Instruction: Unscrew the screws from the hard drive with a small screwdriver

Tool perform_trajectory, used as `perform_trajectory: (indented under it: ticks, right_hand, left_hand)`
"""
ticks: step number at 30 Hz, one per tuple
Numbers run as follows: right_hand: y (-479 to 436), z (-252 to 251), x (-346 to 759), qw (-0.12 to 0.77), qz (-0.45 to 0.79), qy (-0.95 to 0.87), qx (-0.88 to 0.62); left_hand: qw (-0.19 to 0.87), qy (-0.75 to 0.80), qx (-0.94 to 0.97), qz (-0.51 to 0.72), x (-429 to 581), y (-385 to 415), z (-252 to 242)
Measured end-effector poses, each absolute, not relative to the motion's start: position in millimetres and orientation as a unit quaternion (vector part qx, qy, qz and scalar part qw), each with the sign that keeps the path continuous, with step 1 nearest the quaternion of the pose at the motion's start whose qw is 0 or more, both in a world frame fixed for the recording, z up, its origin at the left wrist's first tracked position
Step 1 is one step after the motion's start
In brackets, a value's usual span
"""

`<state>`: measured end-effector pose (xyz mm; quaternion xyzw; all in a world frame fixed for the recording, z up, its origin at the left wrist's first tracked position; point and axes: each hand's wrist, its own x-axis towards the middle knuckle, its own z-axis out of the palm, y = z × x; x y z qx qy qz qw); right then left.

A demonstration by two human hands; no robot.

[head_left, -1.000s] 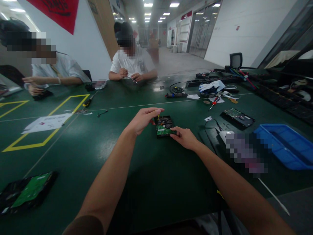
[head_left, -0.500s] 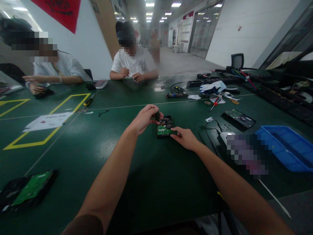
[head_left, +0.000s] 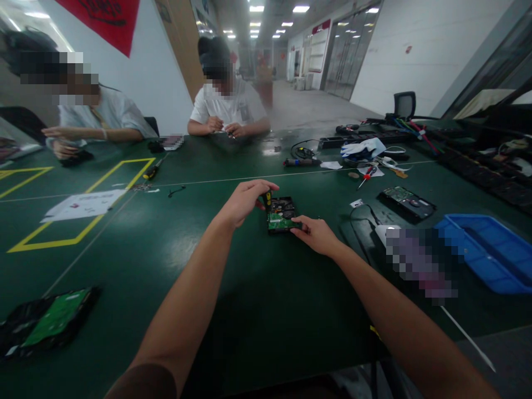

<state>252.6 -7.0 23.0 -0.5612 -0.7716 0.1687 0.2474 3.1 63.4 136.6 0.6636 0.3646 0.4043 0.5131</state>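
Observation:
A hard drive (head_left: 286, 208) with a green circuit board lies on the green table in front of me. My left hand (head_left: 248, 200) is closed around the black and yellow handle of a screwdriver (head_left: 268, 198), which stands upright at the drive's left side. The screwdriver's tip is too small to make out. From the right, my right hand (head_left: 315, 233) pinches the drive's near right edge between thumb and fingers.
Another hard drive (head_left: 406, 203) and a blue tray (head_left: 494, 249) are on the right. At the lower left is a drive with a green board (head_left: 54, 318). A red screwdriver (head_left: 367, 176) lies near white gloves (head_left: 363, 148). Two people sit across the table.
The fingers of my left hand have shifted on the screwdriver, and more of its yellow-marked handle shows. My right hand and the hard drive stay in place.

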Motion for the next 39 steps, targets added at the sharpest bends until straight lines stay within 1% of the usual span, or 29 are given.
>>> perform_trajectory:
  ticks: [7, 11, 21, 28, 33, 39]
  right_hand:
    - [-7.8, 22.1, 251.6, 0.257, 0.16, -0.771, -0.56]
    - [-8.1, 22.8, 251.5, 0.256, 0.164, -0.773, -0.556]
    - [-8.6, 23.3, 251.2, 0.257, 0.164, -0.773, -0.556]
    - [-8.6, 24.9, 251.6, 0.248, 0.165, -0.774, -0.558]
    - [-8.8, 25.4, 251.4, 0.251, 0.167, -0.772, -0.559]
    - [-8.9, 25.5, 251.2, 0.249, 0.173, -0.768, -0.564]
  left_hand:
    - [0.58, 0.311, 0.627, 0.417, 6.6, 63.6, 135.4]
    - [0.596, 0.301, 0.612, 0.423, 6.8, 66.1, 132.4]
    - [0.504, 0.343, 0.671, 0.423, 5.5, 66.4, 129.4]
    - [0.503, 0.342, 0.68, 0.41, 3.8, 65.9, 129.8]
    - [0.536, 0.322, 0.662, 0.413, 4.9, 64.9, 130.5]
    - [0.603, 0.311, 0.601, 0.423, 6.4, 62.0, 134.4]
